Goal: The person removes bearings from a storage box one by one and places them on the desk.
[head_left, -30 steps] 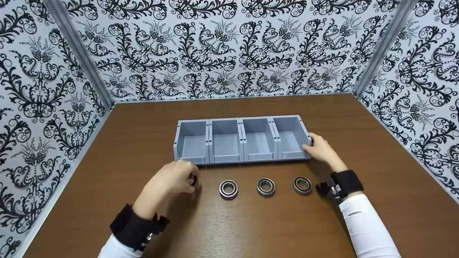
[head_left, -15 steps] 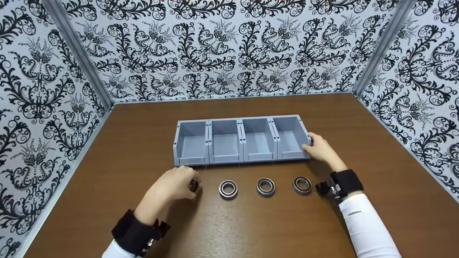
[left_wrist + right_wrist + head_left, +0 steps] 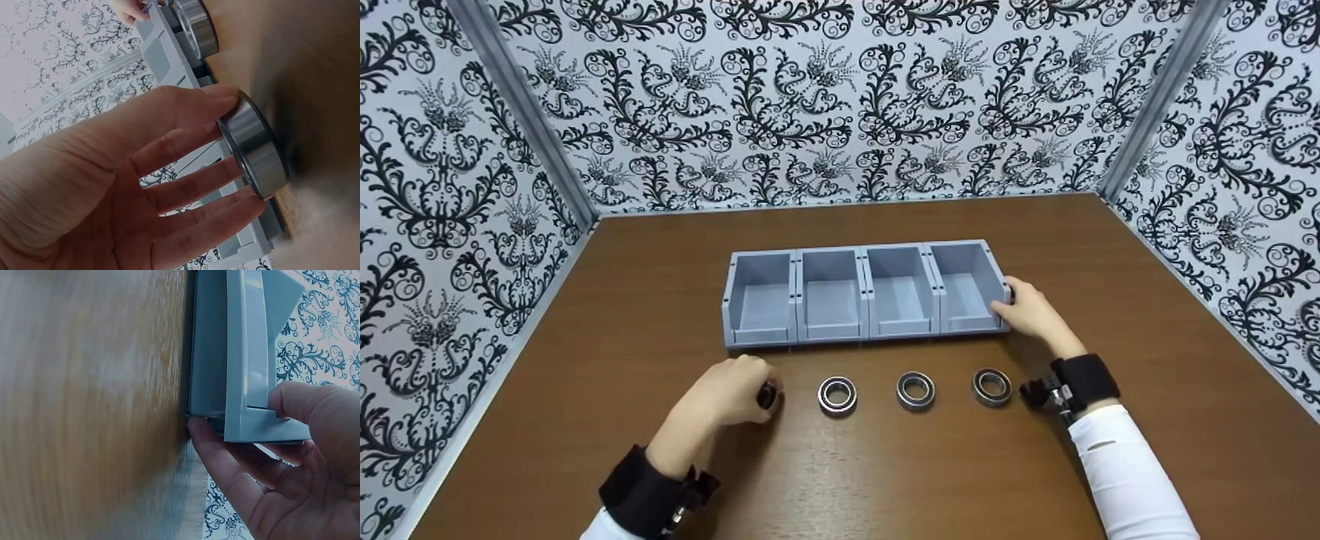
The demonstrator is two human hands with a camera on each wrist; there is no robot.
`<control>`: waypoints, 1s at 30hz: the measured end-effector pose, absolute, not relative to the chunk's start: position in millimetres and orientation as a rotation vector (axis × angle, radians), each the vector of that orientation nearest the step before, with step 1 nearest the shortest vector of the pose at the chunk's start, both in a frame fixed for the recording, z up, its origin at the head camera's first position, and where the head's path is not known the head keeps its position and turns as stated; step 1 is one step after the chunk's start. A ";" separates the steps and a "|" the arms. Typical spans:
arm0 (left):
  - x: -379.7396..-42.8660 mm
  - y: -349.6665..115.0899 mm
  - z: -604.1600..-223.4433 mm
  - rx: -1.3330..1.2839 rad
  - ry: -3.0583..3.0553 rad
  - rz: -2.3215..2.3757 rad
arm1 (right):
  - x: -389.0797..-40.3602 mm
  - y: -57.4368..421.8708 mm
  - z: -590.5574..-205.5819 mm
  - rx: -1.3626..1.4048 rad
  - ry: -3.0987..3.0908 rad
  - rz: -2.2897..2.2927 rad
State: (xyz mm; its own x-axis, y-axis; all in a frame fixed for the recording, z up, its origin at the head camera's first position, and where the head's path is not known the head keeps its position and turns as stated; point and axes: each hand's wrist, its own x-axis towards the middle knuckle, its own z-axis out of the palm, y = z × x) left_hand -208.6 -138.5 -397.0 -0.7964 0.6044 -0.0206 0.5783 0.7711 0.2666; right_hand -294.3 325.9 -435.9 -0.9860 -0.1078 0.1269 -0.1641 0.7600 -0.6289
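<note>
My left hand [image 3: 733, 391] pinches a ball bearing [image 3: 256, 147] between thumb and fingers, just in front of the leftmost bin. In the left wrist view the bearing stands on edge, its steel outer ring facing the table. The right hand [image 3: 1033, 315] grips the right side wall of a row of joined grey bins [image 3: 830, 332], thumb inside the front corner and fingers outside and below. Three more bearings lie flat in a line before the bins: a left one [image 3: 837, 396], a middle one [image 3: 916, 391] and a right one [image 3: 992, 388].
The brown wooden table [image 3: 855, 480] carries everything. Patterned panels [image 3: 825, 97] rise at the back and both sides, joined by grey corner posts [image 3: 529, 112]. Black straps with cameras circle both wrists.
My left hand has drawn back from the leftmost bin's front edge toward me, with the bearing in its grip. The right hand stays on the bins, and the three lying bearings have not moved.
</note>
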 end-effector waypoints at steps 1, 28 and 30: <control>-208.2 -138.1 -397.8 0.949 2.857 0.377 | -294.3 325.8 -435.9 0.222 -2.869 1.039; -204.7 -142.2 -407.8 1.017 2.916 0.378 | -294.7 325.9 -435.0 0.194 -2.883 1.037; -204.3 -142.0 -408.3 1.028 2.921 0.381 | -294.2 325.9 -434.9 0.194 -2.881 1.040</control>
